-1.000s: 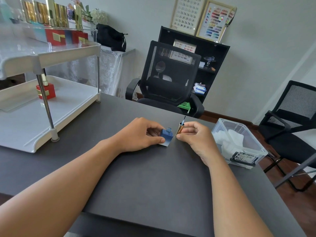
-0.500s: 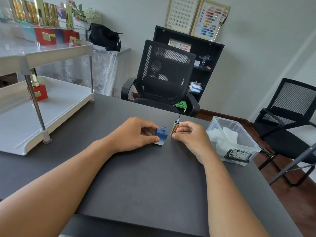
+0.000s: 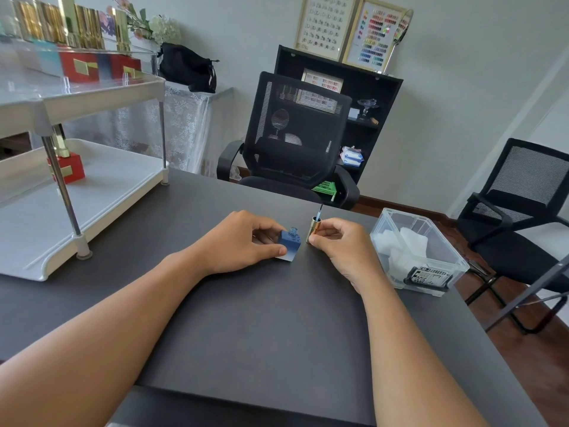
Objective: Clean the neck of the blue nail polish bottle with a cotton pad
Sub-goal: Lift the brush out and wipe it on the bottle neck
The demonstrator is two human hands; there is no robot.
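Left hand [image 3: 243, 241] pinches the open blue bottle [image 3: 290, 245] on the bench [image 3: 246, 328]; right hand [image 3: 341, 245] grips the gold cap [image 3: 313, 231], brush upward.

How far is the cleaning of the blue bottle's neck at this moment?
Done: the blue bottle is open, its neck bare. In hand: the left hand holds the bottle on the table; the right hand holds the gold cap upright beside it, brush pointing up. Left: take a cotton pad from the clear box, wipe the neck.

blue square polish bottle [image 3: 289, 244] upright on desk, uncapped, neck bare.
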